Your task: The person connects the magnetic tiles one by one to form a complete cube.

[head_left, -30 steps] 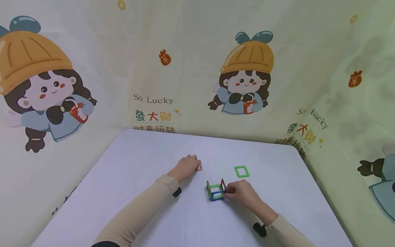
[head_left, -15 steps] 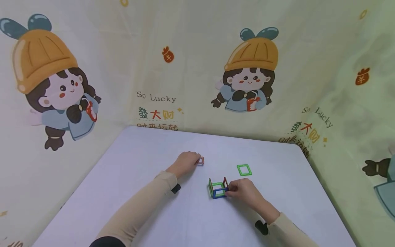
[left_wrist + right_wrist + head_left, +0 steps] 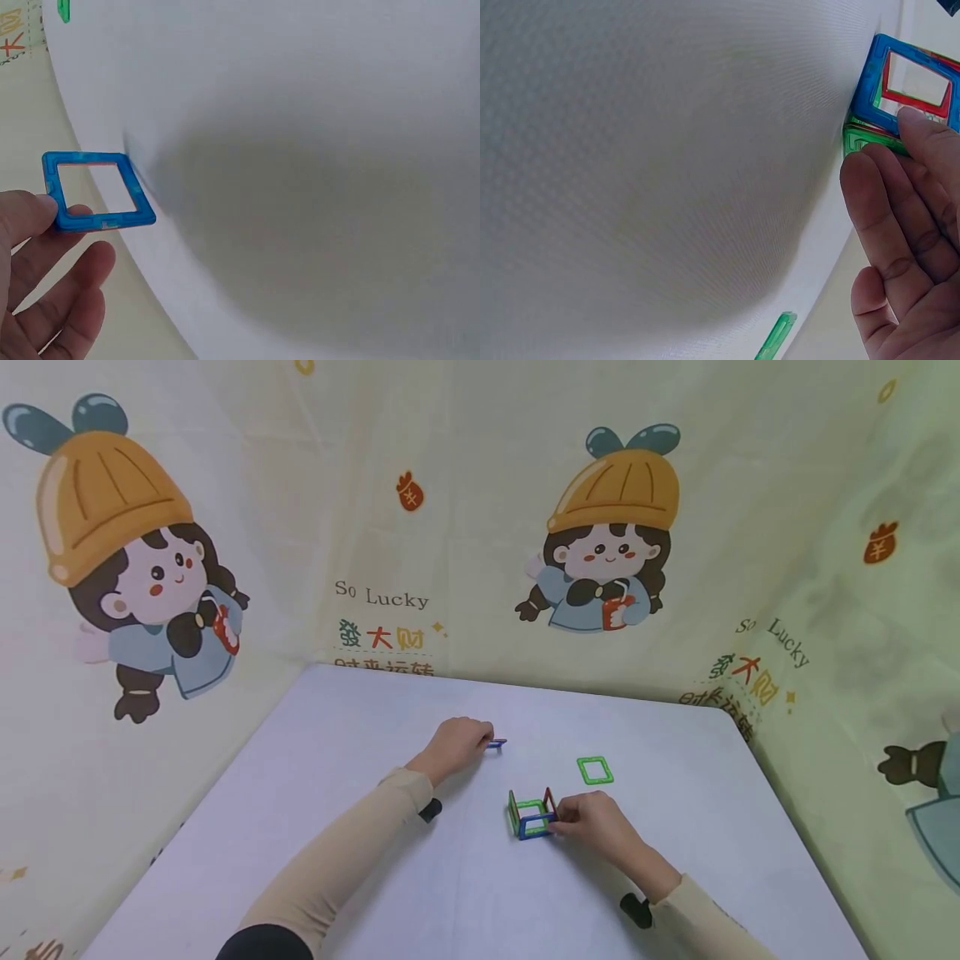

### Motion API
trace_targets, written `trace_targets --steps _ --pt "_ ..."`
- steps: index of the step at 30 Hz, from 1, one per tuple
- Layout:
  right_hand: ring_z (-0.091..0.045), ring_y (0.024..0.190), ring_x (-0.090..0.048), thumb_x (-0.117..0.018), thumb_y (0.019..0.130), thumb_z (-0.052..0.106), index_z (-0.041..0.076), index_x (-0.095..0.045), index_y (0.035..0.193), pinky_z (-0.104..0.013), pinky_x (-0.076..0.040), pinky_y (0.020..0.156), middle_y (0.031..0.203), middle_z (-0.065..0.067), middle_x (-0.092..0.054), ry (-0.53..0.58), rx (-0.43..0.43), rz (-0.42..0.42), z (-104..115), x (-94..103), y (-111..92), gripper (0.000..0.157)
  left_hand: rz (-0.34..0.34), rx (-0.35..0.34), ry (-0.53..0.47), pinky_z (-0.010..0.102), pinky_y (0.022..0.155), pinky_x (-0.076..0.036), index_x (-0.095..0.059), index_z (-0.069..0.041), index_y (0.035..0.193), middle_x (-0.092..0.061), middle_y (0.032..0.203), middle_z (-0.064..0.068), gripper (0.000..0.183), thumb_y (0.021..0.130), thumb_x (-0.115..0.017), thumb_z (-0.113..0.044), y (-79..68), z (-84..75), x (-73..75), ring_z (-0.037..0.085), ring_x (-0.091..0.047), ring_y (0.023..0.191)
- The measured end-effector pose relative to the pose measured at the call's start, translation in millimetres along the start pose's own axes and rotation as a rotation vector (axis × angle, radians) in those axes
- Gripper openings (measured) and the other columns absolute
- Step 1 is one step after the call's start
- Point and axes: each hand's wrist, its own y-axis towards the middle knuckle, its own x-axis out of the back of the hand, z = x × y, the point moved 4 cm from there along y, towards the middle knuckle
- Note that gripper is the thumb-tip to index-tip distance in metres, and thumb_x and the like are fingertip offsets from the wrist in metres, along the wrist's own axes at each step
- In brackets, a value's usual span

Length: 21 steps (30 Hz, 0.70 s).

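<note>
Well above the white table, a square blue magnetic tile (image 3: 109,220), hollow in the middle with a reddish edge beneath it, is pinched between thumb and fingers of my left hand (image 3: 457,747). The head view shows this tile nearly edge-on. My right hand (image 3: 600,831) grips the right side of a small open-topped box of magnetic tiles (image 3: 522,828) standing on the table. Green, blue and red frames make up its base and walls. In the right wrist view the thumb presses the blue wall (image 3: 868,82); the other fingers lie beside the green tile.
A loose green square tile (image 3: 596,781) lies flat behind the box, to the right. The white table (image 3: 420,893) is bordered at the back and sides by a printed cloth (image 3: 465,568) with cartoon figures.
My left hand has picked the tile up, moved slightly away and turned it, so blue shows where orange-red showed before. The right hand keeps its hold on the box.
</note>
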Motion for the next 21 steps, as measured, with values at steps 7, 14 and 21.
trace_targets --steps 7,14,21 --pt "-0.001 0.064 -0.056 -0.087 0.083 0.018 0.02 -0.074 0.077 -0.02 -0.048 0.06 0.07 0.013 -0.069 0.007 -0.029 0.002 0.5 -0.7 -0.8 0.014 -0.008 0.042 -0.1 0.031 0.083 -0.056 -0.076 -0.015 0.105 -0.077 0.097 -0.001 0.01 0.101 -0.067 -0.017 -2.8 -6.3 4.5 0.012 -0.062 0.08" --pt "-0.006 0.066 -0.056 -0.087 0.083 0.017 0.02 -0.074 0.077 -0.022 -0.047 0.061 0.07 0.012 -0.068 0.007 -0.105 0.013 0.9 -0.5 -1.0 0.014 -0.011 0.042 -0.173 0.026 0.077 -0.053 -0.077 -0.012 0.106 -0.077 0.096 -0.001 0.011 0.101 -0.067 -0.015 -4.5 -17.7 4.0 0.011 -0.058 0.077" --pt "-0.007 0.066 -0.056 -0.087 0.083 0.018 0.02 -0.074 0.078 -0.021 -0.047 0.062 0.071 0.011 -0.068 0.001 -0.11 0.021 2.0 -1.0 0.1 0.014 -0.02 0.006 -0.187 0.023 0.075 -0.052 -0.076 -0.015 0.106 -0.076 0.095 -0.003 0.009 0.1 -0.069 -0.016 -12.3 -30.2 0.0 0.007 -0.058 0.075"
